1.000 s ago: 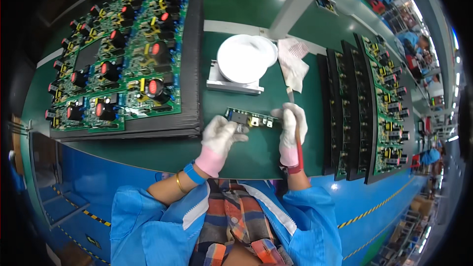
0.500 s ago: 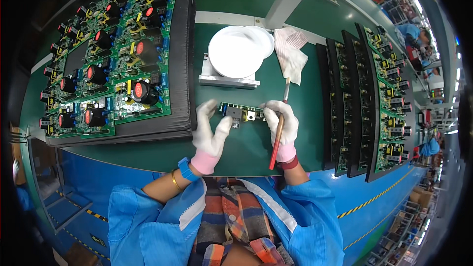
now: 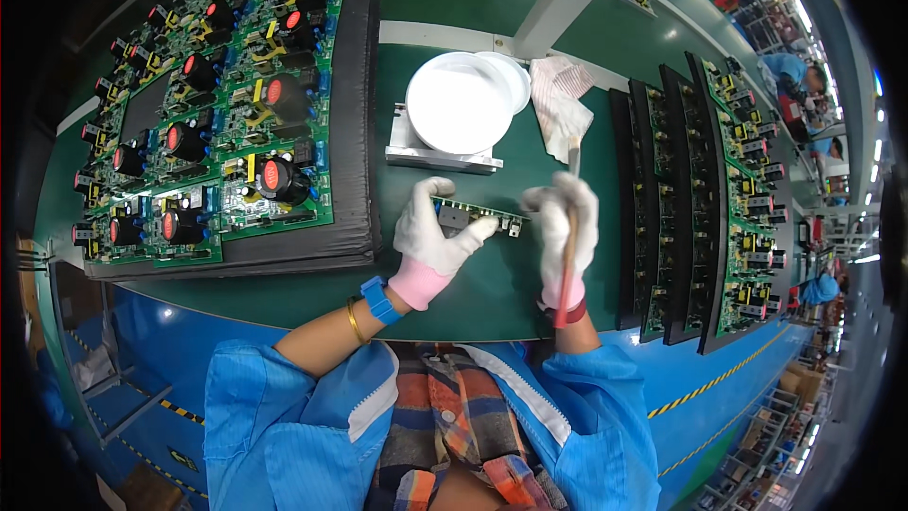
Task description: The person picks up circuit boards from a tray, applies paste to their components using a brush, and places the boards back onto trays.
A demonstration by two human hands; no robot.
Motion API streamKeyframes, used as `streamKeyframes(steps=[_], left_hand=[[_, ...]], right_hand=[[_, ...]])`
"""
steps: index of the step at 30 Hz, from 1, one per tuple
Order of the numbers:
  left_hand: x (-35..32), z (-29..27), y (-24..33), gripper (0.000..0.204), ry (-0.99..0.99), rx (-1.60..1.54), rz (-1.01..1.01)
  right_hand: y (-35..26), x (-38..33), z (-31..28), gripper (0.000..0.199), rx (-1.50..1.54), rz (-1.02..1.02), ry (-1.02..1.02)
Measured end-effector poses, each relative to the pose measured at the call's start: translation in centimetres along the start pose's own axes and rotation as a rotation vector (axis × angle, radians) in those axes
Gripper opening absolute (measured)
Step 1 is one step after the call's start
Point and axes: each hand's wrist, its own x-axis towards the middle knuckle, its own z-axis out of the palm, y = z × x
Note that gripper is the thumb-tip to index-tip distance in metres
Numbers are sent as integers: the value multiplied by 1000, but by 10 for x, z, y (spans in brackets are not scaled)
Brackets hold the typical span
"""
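At the green-topped workbench (image 3: 482, 301), the small green circuit board with a dark grey block (image 3: 457, 219) is now in the white-gloved left hand (image 3: 437, 227) alone, between the two hands. Half a second ago that hand stood loosely spread at the board's left end while the right touched the other; now it pinches the board, thumb across the near face. Whether the board rests on the bench I can't tell. The white-gloved right hand (image 3: 564, 220), slightly blurred, has come away and sits just beside the board's right end, fingers curled around a slim brush-like tool with a red and brown handle (image 3: 568, 260). So one hand seems to steady the board, leaving the tool free to move.
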Motion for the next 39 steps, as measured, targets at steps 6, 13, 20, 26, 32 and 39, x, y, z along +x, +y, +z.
streamKeyframes(steps=[6, 13, 20, 26, 32, 39], left_hand=[[6, -23, -9, 81, -235, -62, 203], [7, -30, -7, 74, -415, -25, 217], [7, -30, -7, 71, -425, -49, 200], [5, -26, -6, 74, -322, -49, 252], [4, -32, -4, 72, -410, 23, 192], [8, -34, -11, 66, -386, -62, 111]], right_hand=[[-38, 47, -3, 35, 107, 105, -225], [-60, 80, 24, 22, -59, 245, -340], [-64, 98, 32, 24, -304, 150, -493], [-69, 104, 37, 27, -321, 205, -529], [-55, 71, 10, 20, 308, 268, -274], [-30, 16, -39, 12, 154, 236, -390]])
